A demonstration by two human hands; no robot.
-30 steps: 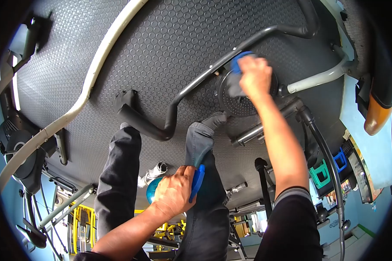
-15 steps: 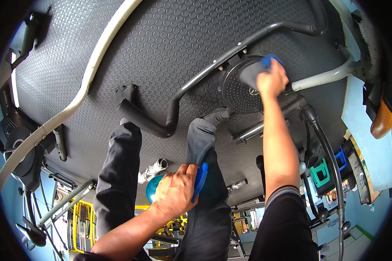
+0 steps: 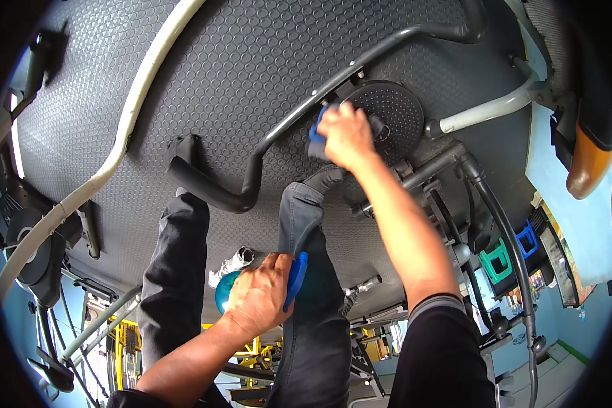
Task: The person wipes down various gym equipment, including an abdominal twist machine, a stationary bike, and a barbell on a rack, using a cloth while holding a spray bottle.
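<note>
My left hand (image 3: pixel 257 294) is wrapped around a spray bottle (image 3: pixel 295 280) with a blue trigger head and a teal body, held in front of my leg. My fingers hide much of its neck. My right hand (image 3: pixel 347 136) grips a blue and grey cloth (image 3: pixel 317 128), slightly blurred, at the left edge of a round black dotted disc (image 3: pixel 400 112). Whether the cloth touches the disc there, I cannot tell. A curved black bar (image 3: pixel 294 121) with bolts runs just left of the disc, close to the cloth.
A pale curved tube (image 3: pixel 137 102) crosses the left side above the textured black floor (image 3: pixel 224 75). Grey tubing (image 3: pixel 486 115) reaches in from the right, beside a black frame (image 3: pixel 493 197). Green (image 3: pixel 496 264) and blue (image 3: pixel 527 239) stools stand at the right. My shoes rest by the bar.
My right hand has swept the cloth from the disc's upper right side across to its left edge. The left hand still holds the spray bottle, and the view has shifted slightly.
</note>
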